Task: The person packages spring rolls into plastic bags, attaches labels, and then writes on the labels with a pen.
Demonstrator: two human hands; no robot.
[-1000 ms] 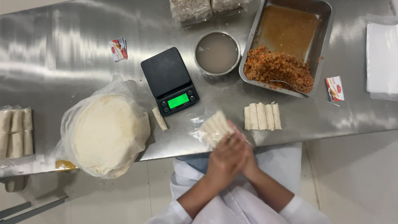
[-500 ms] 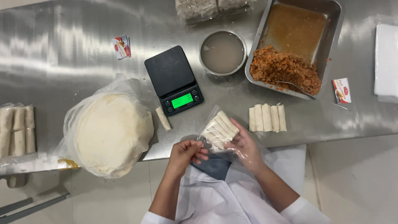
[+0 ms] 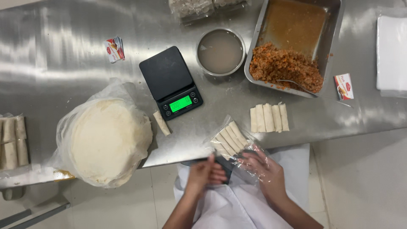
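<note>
A clear plastic bag (image 3: 229,140) with several pale rolled wraps inside lies at the steel table's front edge (image 3: 169,157). Its open end hangs over the edge toward me. My right hand (image 3: 263,173) grips the loose plastic of that end, and film drapes over its fingers. My left hand (image 3: 206,173) is curled at the bag's near left corner, beside a dark object (image 3: 224,168) under the edge that I cannot identify. Both hands are just below the table, above my white apron.
Several loose rolls (image 3: 269,118) lie right of the bag and one roll (image 3: 161,123) lies left. A black scale (image 3: 171,82), a bowl of cloudy liquid (image 3: 220,51), a filling tray (image 3: 322,63), a bagged stack of round wrappers (image 3: 106,140) and packed rolls (image 3: 12,142) sit around.
My hands were clasped together over the bag's end a second ago. They have parted, the left to the bag's near corner and the right to the open end.
</note>
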